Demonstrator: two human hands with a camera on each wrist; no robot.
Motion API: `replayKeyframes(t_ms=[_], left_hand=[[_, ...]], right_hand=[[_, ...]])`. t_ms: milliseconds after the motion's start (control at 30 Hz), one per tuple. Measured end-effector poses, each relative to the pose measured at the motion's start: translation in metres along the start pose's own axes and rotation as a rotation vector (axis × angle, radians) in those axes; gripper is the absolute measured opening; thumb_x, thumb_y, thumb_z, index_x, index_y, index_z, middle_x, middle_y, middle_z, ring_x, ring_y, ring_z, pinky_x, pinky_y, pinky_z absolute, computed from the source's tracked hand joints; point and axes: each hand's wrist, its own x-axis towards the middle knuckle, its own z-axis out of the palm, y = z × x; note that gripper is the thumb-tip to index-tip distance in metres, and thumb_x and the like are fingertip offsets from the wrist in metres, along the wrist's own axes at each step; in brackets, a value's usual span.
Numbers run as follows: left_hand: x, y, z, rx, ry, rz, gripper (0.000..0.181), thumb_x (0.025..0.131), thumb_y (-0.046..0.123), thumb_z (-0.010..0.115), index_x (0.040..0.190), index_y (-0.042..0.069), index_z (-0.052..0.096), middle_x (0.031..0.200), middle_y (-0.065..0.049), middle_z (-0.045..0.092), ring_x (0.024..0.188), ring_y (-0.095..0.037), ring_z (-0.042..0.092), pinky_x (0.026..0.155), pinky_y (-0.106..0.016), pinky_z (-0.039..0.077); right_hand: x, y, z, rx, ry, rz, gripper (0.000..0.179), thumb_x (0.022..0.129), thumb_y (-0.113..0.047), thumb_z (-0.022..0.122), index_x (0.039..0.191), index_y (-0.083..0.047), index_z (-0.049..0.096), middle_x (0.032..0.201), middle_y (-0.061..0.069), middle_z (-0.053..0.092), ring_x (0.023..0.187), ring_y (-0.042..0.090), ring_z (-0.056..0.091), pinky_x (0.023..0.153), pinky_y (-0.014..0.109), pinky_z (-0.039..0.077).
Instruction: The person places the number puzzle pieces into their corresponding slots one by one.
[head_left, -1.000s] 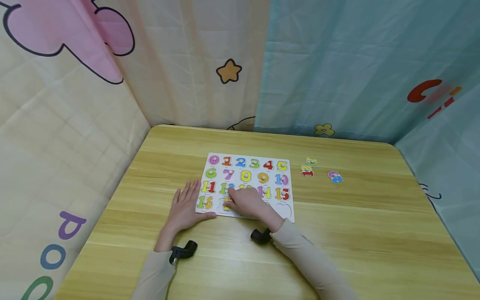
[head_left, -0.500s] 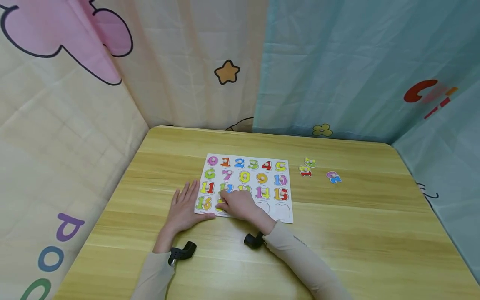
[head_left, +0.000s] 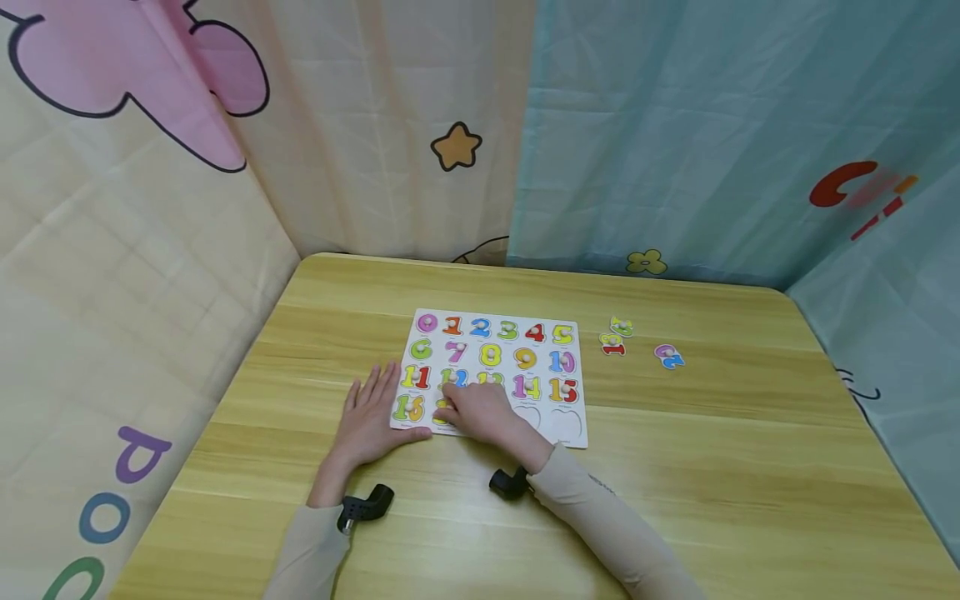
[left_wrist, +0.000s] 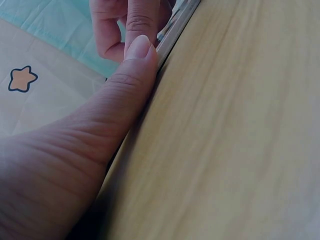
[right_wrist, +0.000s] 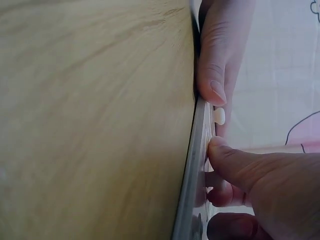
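Note:
A white number puzzle board (head_left: 546,427) lies on the table with rows of colourful knobbed numbers. My left hand (head_left: 367,425) rests flat at its left side, fingers spread, the thumb (left_wrist: 142,55) along the front edge. My right hand (head_left: 483,410) is over the bottom row, thumb and curled fingers pinching a yellow number puzzle piece (head_left: 442,414) just right of the 16 (head_left: 409,407). Most of that piece is hidden under the hand. In the right wrist view the right thumb (right_wrist: 232,160) is right at the board's surface, near a pale knob (right_wrist: 219,116).
Two loose number pieces, one red and yellow (head_left: 612,345) and one green and yellow (head_left: 621,327), lie close together right of the board. A purple and blue one (head_left: 669,357) lies farther right. Two bare recesses show at the board's bottom right. Patterned curtains (head_left: 637,150) surround the table.
My right hand has shifted slightly left along the bottom row with the yellow piece, then stayed there, uncovering a bare recess. The left hand has not moved.

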Motion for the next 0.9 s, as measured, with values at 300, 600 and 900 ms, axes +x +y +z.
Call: replayKeyframes(t_ms=[300, 600, 900], left_hand=[[0.001, 0.0, 0.002, -0.003, -0.002, -0.004, 0.12, 0.07, 0.08, 0.055, 0.153, 0.007, 0.009, 0.158, -0.01, 0.007, 0.143, -0.029, -0.002, 0.111, -0.048, -0.007], [0.001, -0.002, 0.003, -0.006, 0.003, 0.002, 0.121, 0.07, 0.08, 0.056, 0.153, 0.007, 0.008, 0.158, -0.01, 0.007, 0.143, -0.029, -0.002, 0.111, -0.048, -0.008], [0.0, -0.002, 0.002, 0.001, 0.007, 0.001, 0.12, 0.07, 0.079, 0.056, 0.153, 0.006, 0.009, 0.158, -0.01, 0.008, 0.143, -0.029, -0.001, 0.111, -0.048, -0.007]], right_hand=[[-0.011, 0.031, -0.022, 0.126, -0.019, 0.064, 0.029, 0.092, -0.047, 0.058, 0.08, -0.021, 0.052, 0.054, -0.006, 0.043, 0.05, 0.012, 0.042, 0.049, 0.028, 0.031], [-0.031, 0.136, -0.044, 0.173, 0.137, 0.305, 0.024, 0.094, -0.031, 0.06, 0.104, -0.01, 0.055, 0.058, 0.0, 0.049, 0.047, 0.016, 0.044, 0.043, 0.028, 0.031], [-0.064, 0.212, -0.059, 0.151, 0.192, 0.463, 0.029, 0.095, -0.024, 0.057, 0.111, -0.001, 0.051, 0.073, 0.009, 0.054, 0.059, 0.024, 0.049, 0.053, 0.036, 0.038]])
